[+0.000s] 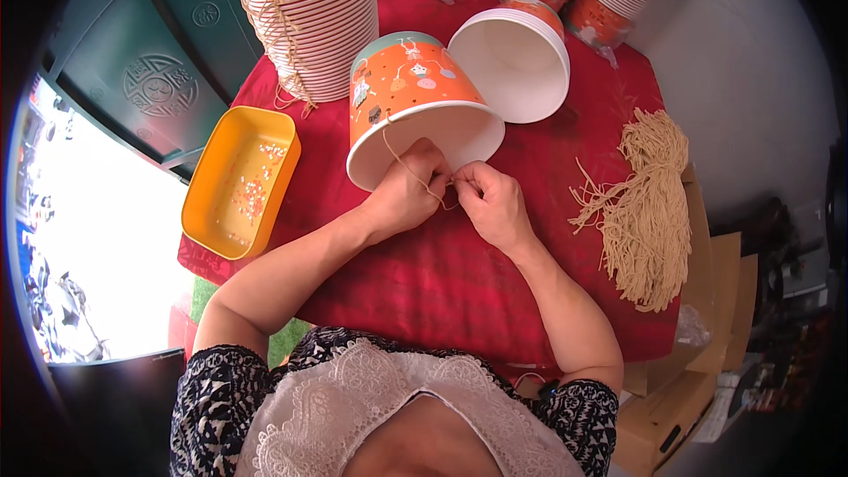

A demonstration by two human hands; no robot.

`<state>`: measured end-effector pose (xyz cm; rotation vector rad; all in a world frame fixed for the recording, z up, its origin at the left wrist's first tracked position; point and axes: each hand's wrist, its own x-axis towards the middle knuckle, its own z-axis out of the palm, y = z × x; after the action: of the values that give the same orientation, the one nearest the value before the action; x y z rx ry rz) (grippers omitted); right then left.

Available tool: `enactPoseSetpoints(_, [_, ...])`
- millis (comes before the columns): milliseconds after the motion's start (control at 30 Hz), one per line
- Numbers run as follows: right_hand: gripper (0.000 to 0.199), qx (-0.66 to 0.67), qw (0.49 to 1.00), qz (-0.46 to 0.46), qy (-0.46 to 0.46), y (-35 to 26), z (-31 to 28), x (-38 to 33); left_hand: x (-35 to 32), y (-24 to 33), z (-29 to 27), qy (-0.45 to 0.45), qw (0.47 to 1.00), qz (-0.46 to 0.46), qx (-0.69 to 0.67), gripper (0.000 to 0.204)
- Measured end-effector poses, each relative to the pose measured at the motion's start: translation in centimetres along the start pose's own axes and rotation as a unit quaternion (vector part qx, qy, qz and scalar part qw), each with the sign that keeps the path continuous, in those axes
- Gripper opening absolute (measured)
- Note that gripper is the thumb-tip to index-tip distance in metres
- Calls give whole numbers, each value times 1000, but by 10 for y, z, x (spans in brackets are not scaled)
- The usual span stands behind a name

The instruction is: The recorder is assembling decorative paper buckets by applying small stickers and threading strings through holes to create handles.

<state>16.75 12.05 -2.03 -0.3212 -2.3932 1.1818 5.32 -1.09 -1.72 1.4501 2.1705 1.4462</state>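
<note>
In front of me an orange paper bucket with a green base and a white rim lies tipped, its mouth toward me. A tan string comes from its side near the rim and runs over my left hand. My left hand is at the mouth of the bucket, fingers closed in a pinch on the string. My right hand meets it just below the rim, thumb and finger pinched on the string too. The fingertips nearly touch, and the string's end between them is too small to make out.
A tall stack of nested buckets with hanging strings stands at the back left. Another bucket lies behind right. A yellow tray with small bits is at left, a bundle of tan strings at right, all on a red-covered table.
</note>
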Motion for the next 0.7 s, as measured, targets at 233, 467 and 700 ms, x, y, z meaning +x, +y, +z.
enactPoseSetpoints(233, [8,31,999,20,20,4,4,-2,-1,8,-5,-52,997,-35,-46,6])
enactPoseSetpoints(467, [8,13,1000,11,24,0,4,-4,-1,-3,2,2,1000,6,-9,3])
enactPoseSetpoints(700, [5,-55,996,-52,38,-9,0,-8,0,0,-2,14,999,-30,2,1])
